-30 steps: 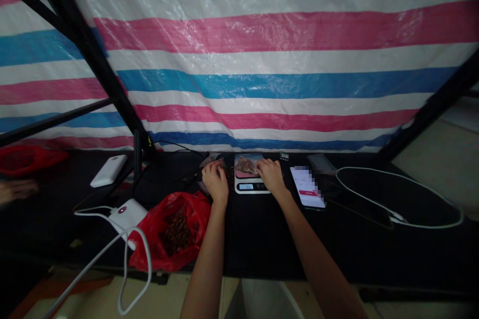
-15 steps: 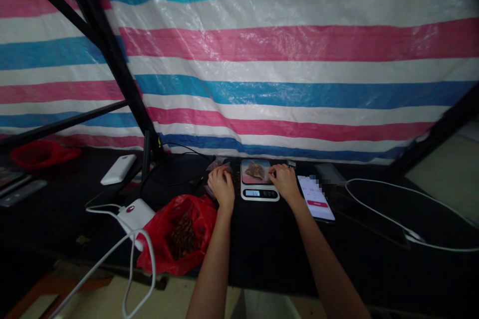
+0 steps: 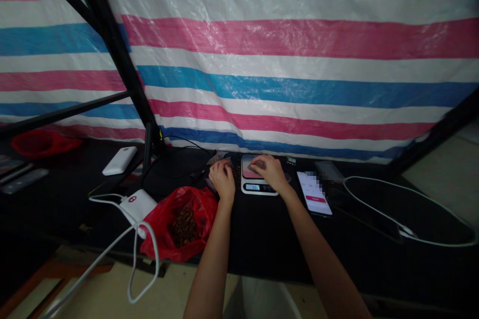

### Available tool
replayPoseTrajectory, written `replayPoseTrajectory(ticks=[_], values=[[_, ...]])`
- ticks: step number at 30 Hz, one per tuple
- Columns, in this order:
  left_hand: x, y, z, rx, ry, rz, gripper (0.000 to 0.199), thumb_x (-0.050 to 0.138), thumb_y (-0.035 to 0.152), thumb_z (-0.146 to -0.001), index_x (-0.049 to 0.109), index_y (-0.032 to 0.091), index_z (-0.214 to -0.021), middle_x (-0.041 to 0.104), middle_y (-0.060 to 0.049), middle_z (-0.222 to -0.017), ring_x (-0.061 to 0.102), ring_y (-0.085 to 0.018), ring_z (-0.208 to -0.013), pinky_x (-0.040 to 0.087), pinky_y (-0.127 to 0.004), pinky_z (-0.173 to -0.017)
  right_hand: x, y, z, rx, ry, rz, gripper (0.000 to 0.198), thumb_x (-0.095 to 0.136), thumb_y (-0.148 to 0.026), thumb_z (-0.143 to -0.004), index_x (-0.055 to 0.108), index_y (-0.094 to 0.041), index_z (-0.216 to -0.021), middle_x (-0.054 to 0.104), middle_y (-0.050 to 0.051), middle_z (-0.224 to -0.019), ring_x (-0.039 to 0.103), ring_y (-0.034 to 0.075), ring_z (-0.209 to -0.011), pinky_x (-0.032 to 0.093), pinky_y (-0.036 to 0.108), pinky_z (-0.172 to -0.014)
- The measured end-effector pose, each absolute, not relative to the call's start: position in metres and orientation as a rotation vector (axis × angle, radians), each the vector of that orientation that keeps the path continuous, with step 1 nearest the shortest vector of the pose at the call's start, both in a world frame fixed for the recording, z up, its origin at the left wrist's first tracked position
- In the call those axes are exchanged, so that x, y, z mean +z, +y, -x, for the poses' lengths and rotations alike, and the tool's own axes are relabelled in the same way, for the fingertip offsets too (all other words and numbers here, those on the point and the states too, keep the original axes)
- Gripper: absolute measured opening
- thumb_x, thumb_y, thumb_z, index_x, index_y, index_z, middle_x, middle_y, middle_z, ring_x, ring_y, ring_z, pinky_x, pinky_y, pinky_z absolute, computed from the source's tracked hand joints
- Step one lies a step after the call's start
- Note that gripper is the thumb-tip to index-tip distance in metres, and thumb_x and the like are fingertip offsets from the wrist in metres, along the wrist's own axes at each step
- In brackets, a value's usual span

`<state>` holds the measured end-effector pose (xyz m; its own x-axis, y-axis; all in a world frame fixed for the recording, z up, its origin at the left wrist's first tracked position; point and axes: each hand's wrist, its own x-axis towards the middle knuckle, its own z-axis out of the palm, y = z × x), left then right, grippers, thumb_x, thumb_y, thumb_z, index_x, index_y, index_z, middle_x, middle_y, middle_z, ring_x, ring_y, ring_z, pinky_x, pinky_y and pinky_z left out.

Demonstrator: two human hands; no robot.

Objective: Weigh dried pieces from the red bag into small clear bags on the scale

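Note:
A digital kitchen scale point(image 3: 249, 172), white with a lit display, stands on the black table. Over its plate is my right hand point(image 3: 271, 172), its fingers closed on a small clear plastic bag point(image 3: 257, 165) with brown contents. To the scale's left lies my left hand point(image 3: 223, 182), fingers curled; whatever they hold, if anything, is hidden. Further small plastic bags point(image 3: 219, 158) lie just behind and beside that hand. Loose brown bits point(image 3: 236, 172) are scattered between it and the scale. Nearer me, an open red plastic bag point(image 3: 159, 227) holds many brown pieces point(image 3: 185, 224).
A phone point(image 3: 314, 194) with a lit screen lies right of the scale, near a white cable point(image 3: 374, 178). On the left are two white power banks point(image 3: 119, 160), another red bag point(image 3: 45, 143) and a black metal post point(image 3: 127, 75). Striped plastic sheeting point(image 3: 280, 75) hangs behind.
My right hand has moved left over the scale's plate and closed on the small bag lying there. My left hand has stayed in place. The view has shifted slightly.

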<state>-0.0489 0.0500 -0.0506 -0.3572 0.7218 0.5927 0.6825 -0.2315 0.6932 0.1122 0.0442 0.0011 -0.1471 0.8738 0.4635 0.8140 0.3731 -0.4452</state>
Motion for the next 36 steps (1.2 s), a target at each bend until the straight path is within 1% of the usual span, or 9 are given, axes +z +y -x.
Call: replayPoseTrajectory(ticks=[4, 8, 12, 17, 20, 23, 26, 33, 36], values=[[-0.051, 0.049, 0.05, 1.669, 1.93, -1.762, 0.021, 0.042, 0.018, -0.081, 0.062, 0.02, -0.088, 0.061, -0.006, -0.095, 0.048, -0.022, -0.094, 0.035, -0.035, -0.082, 0.0, 0.056, -0.085, 0.24, -2.167, 1.332, 0.011, 0.06, -0.027, -0.077, 0.064, -0.023, -0.086, 0.066, -0.001, -0.088, 0.057, 0.015, -0.081, 0.036, 0.027, -0.073], [-0.052, 0.05, 0.05, 1.684, 1.935, -1.754, 0.02, 0.042, 0.018, -0.081, 0.061, 0.019, -0.087, 0.061, -0.006, -0.094, 0.048, -0.022, -0.095, 0.035, -0.035, -0.083, 0.0, 0.062, -0.077, 0.222, -2.209, 1.308, 0.016, 0.059, -0.028, -0.078, 0.063, -0.023, -0.092, 0.065, 0.002, -0.092, 0.056, 0.016, -0.087, 0.036, 0.028, -0.077], [-0.052, 0.051, 0.049, 1.675, 1.928, -1.754, 0.022, 0.042, 0.016, -0.081, 0.062, 0.02, -0.087, 0.06, -0.006, -0.095, 0.048, -0.022, -0.095, 0.035, -0.035, -0.083, 0.002, 0.058, -0.087, 0.17, -2.15, 1.274, 0.011, 0.056, -0.028, -0.08, 0.064, -0.023, -0.086, 0.065, 0.001, -0.091, 0.055, 0.016, -0.089, 0.036, 0.029, -0.079], [-0.052, 0.052, 0.048, 1.681, 1.93, -1.739, 0.021, 0.042, 0.017, -0.081, 0.062, 0.02, -0.087, 0.061, -0.006, -0.094, 0.048, -0.022, -0.095, 0.035, -0.035, -0.083, -0.01, 0.049, -0.129, 0.077, -1.838, 1.38, 0.016, 0.053, -0.031, -0.08, 0.064, -0.02, -0.08, 0.065, 0.002, -0.08, 0.056, 0.015, -0.073, 0.038, 0.027, -0.069], [-0.052, 0.053, 0.047, 1.677, 1.925, -1.748, 0.022, 0.042, 0.017, -0.081, 0.062, 0.02, -0.087, 0.061, -0.006, -0.094, 0.048, -0.022, -0.095, 0.035, -0.035, -0.083, -0.025, 0.044, -0.162, 0.068, -1.6, 1.494, 0.023, 0.05, -0.037, -0.079, 0.064, -0.019, -0.082, 0.065, 0.003, -0.081, 0.053, 0.015, -0.064, 0.04, 0.028, -0.064], [-0.052, 0.053, 0.046, 1.671, 1.914, -1.771, 0.021, 0.042, 0.016, -0.081, 0.062, 0.019, -0.087, 0.06, -0.006, -0.094, 0.048, -0.022, -0.095, 0.035, -0.034, -0.083, -0.037, 0.04, -0.187, 0.105, -1.452, 1.547, 0.028, 0.05, -0.04, -0.078, 0.063, -0.018, -0.087, 0.066, 0.004, -0.081, 0.053, 0.015, -0.062, 0.041, 0.028, -0.064], [-0.052, 0.054, 0.046, 1.672, 1.906, -1.786, 0.021, 0.042, 0.017, -0.081, 0.062, 0.019, -0.087, 0.061, -0.005, -0.094, 0.048, -0.022, -0.094, 0.035, -0.034, -0.083, -0.04, 0.039, -0.196, 0.111, -1.424, 1.549, 0.027, 0.05, -0.038, -0.077, 0.063, -0.017, -0.089, 0.066, 0.004, -0.082, 0.054, 0.015, -0.063, 0.041, 0.028, -0.064], [-0.054, 0.054, 0.046, 1.658, 1.915, -1.802, 0.021, 0.042, 0.017, -0.081, 0.062, 0.02, -0.087, 0.061, -0.006, -0.094, 0.048, -0.022, -0.094, 0.035, -0.035, -0.083, -0.044, 0.04, -0.19, 0.1, -1.591, 1.618, 0.021, 0.048, -0.033, -0.079, 0.064, -0.02, -0.082, 0.065, 0.002, -0.08, 0.053, 0.015, -0.063, 0.039, 0.028, -0.063], [-0.054, 0.054, 0.046, 1.649, 1.915, -1.812, 0.021, 0.041, 0.017, -0.081, 0.062, 0.02, -0.087, 0.061, -0.006, -0.094, 0.049, -0.023, -0.094, 0.035, -0.035, -0.083, -0.045, 0.037, -0.188, 0.041, -1.638, 1.659, 0.019, 0.047, -0.029, -0.079, 0.063, -0.02, -0.084, 0.064, 0.003, -0.08, 0.053, 0.017, -0.067, 0.039, 0.029, -0.065]])
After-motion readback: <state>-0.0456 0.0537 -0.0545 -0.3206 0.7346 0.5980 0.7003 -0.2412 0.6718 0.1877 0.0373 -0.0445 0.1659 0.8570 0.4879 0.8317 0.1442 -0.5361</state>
